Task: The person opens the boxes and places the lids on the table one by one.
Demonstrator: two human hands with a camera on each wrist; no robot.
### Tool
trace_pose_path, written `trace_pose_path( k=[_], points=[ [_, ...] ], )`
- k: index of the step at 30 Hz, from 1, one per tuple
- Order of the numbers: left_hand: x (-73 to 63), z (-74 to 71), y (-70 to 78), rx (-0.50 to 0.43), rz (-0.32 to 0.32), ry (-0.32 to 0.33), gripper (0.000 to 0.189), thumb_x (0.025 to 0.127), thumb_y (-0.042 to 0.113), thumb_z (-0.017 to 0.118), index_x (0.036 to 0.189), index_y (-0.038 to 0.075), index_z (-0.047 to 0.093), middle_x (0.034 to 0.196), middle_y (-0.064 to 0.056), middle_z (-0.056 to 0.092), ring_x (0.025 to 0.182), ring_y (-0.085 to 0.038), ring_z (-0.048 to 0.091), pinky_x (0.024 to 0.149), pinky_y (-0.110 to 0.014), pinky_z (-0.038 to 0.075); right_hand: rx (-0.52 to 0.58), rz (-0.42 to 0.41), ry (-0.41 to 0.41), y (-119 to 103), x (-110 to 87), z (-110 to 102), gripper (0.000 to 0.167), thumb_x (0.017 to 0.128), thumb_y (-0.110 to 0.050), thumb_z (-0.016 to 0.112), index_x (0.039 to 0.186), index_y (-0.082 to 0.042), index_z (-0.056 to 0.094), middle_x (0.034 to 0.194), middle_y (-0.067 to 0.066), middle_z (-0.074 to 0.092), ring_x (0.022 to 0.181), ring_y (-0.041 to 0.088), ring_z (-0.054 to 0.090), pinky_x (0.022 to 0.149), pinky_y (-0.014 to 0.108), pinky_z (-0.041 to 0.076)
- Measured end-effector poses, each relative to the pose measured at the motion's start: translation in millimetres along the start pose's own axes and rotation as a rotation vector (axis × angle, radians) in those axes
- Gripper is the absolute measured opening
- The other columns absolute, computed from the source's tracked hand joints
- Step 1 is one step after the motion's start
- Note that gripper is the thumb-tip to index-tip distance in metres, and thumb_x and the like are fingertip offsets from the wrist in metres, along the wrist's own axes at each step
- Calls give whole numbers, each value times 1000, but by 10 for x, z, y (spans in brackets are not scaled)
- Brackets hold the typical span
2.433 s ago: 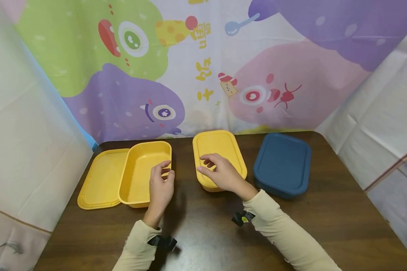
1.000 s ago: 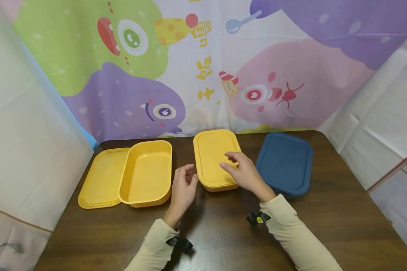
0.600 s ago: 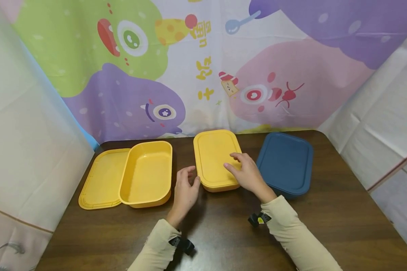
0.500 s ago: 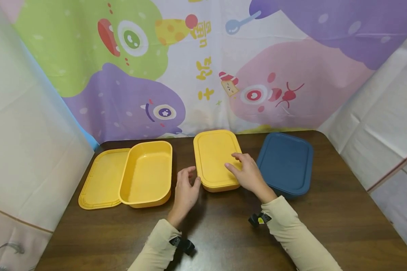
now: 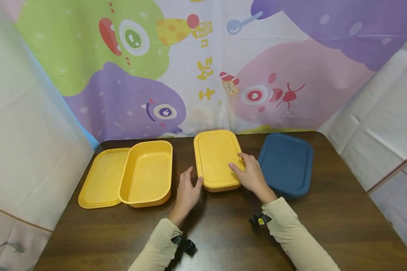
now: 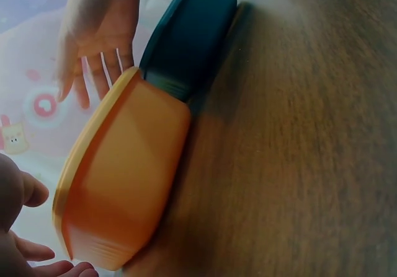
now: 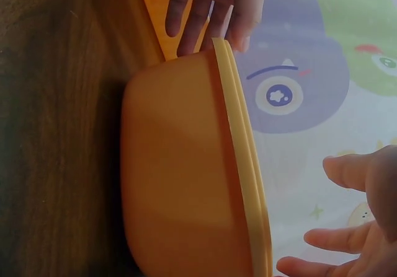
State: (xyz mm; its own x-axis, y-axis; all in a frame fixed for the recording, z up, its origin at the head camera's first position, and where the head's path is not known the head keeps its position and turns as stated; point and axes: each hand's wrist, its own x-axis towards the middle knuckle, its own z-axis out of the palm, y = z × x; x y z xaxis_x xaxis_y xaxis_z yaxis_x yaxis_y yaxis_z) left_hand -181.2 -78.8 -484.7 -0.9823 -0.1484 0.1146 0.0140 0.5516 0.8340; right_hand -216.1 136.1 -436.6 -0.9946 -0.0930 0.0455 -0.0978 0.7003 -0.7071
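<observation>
A yellow lunch box point(image 5: 218, 188) with its yellow lid point(image 5: 217, 154) on sits at the middle of the table's far side. My left hand point(image 5: 187, 195) is beside its left front corner, thumb right at the lid's rim, fingers relaxed and slightly bent. On the other side, my right hand point(image 5: 252, 175) hovers at the right edge, thumb over the lid and fingers spread. In the left wrist view the left hand point(image 6: 18, 227) has its fingers near the box's end. The right wrist view shows the right hand point(image 7: 366, 221) spread beside the lid edge.
To the left stands an uncovered yellow box point(image 5: 146, 177), its inside bare, with a loose yellow lid point(image 5: 103, 180) lying against it. A lidded blue box point(image 5: 286, 163) is close by on the right. Behind the brown table point(image 5: 220, 237) hangs a printed cloth point(image 5: 203, 113).
My left hand has moved right, from over the uncovered box to the lidded yellow box. My right hand has shifted right, from over the lid to its right edge. The boxes have stayed put.
</observation>
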Motion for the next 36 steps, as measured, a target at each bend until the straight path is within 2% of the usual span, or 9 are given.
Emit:
trace_pose_path(
  k=[17,28,34,36],
  points=[
    [18,45,-40,-25,-47,-43,55,96,28,57,142,1,44,135,-20,52,115,-33,58,96,-51,45,8,102,-35,67,2,28,73,95,-44,57,148,-1,32,145,26,41,131,40,44,107,55,38],
    [42,75,-48,-47,-26,-53,52,96,25,55,141,0,45,133,-20,53,117,-33,57,99,-52,44,-29,141,-78,137,-61,-53,78,96,-44,55,151,2,24,150,31,33,136,46,37,107,60,35],
    [45,90,-61,-47,-15,-44,55,96,25,57,144,1,43,133,-19,53,116,-32,57,98,-52,44,-13,141,-108,227,-76,-90,80,97,-47,53,152,3,22,153,31,29,139,47,32,109,61,32],
    [43,102,-78,-47,-8,-46,58,96,26,57,145,1,41,133,-19,54,116,-32,57,98,-51,45,-5,140,-129,258,-77,-87,81,97,-48,52,152,4,22,152,30,31,138,46,35,109,60,34]
  ],
)
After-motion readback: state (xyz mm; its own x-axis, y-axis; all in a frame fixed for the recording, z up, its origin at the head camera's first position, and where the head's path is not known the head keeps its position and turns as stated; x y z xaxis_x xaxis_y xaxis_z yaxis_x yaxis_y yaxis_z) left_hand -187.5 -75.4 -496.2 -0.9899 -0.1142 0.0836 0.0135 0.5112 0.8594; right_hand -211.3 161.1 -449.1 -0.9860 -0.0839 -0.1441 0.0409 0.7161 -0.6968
